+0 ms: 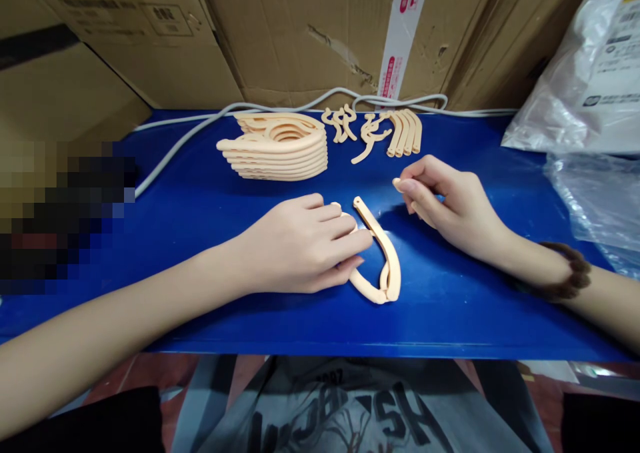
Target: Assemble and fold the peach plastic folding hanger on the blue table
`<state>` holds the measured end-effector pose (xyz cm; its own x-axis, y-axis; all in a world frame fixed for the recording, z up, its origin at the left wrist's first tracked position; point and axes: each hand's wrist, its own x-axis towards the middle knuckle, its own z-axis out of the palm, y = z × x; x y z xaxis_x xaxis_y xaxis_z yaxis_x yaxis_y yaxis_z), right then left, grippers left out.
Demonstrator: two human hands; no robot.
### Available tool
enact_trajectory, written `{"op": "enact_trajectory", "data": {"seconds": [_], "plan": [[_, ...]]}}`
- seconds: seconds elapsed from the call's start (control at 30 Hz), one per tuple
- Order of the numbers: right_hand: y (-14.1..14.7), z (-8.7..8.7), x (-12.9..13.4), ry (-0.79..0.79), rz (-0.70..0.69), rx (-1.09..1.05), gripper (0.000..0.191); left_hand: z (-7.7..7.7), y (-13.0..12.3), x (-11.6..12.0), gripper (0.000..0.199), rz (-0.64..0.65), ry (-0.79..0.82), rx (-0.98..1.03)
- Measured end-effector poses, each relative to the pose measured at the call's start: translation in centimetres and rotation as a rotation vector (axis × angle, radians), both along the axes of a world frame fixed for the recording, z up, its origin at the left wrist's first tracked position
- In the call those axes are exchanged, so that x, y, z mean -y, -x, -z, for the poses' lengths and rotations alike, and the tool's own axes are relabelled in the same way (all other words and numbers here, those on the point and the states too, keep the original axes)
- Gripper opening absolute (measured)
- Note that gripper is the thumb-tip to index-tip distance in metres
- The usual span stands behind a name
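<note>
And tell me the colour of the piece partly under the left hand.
Pale peach; the piece shows best in the head view.

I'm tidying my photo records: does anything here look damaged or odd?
The cardboard box behind the blue table has a ragged streak left of the white tape; its surface looks torn. At left, blocky pixels hide part of the view.

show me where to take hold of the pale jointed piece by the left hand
Probably by the middle of its long curved arm, coming from the right, where the right hand is. That arm is slim and lies bare along the right side, while the left hand covers much of the other side.
</note>
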<state>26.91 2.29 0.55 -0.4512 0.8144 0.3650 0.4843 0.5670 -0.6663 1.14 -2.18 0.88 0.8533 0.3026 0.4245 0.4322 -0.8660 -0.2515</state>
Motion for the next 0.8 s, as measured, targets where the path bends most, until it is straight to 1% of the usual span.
{"op": "enact_trajectory", "data": {"seconds": [0.1,0.17,0.27,0.4,0.5,0.6,0.8], "plan": [[0.03,-0.09,0.06,-0.047,-0.032,0.059,0.023,0.21,0.11,0.21,0.027,-0.046,0.046,0.006],[0.03,-0.1,0.08,-0.088,-0.036,0.101,0.024,0.32,0.27,0.16,0.032,-0.068,0.12,-0.004],[-0.01,-0.07,0.05,-0.134,-0.031,0.134,0.025,0.34,0.53,-0.05,0.033,-0.093,0.242,-0.01],[0.02,-0.07,-0.01,-0.15,-0.061,0.138,0.02,0.29,0.78,-0.23,0.034,-0.158,0.323,-0.017],[0.11,-0.12,0.0,-0.113,-0.085,0.124,0.013,0.26,0.84,-0.21,0.036,-0.184,0.344,-0.029],[0.14,-0.11,0.02,-0.093,-0.107,0.109,0.009,0.25,0.81,-0.21,0.038,-0.184,0.332,-0.041],[-0.14,-0.02,-0.01,-0.125,-0.099,0.168,0.014,0.55,0.76,-0.42,0.038,-0.181,0.274,-0.059]]}}
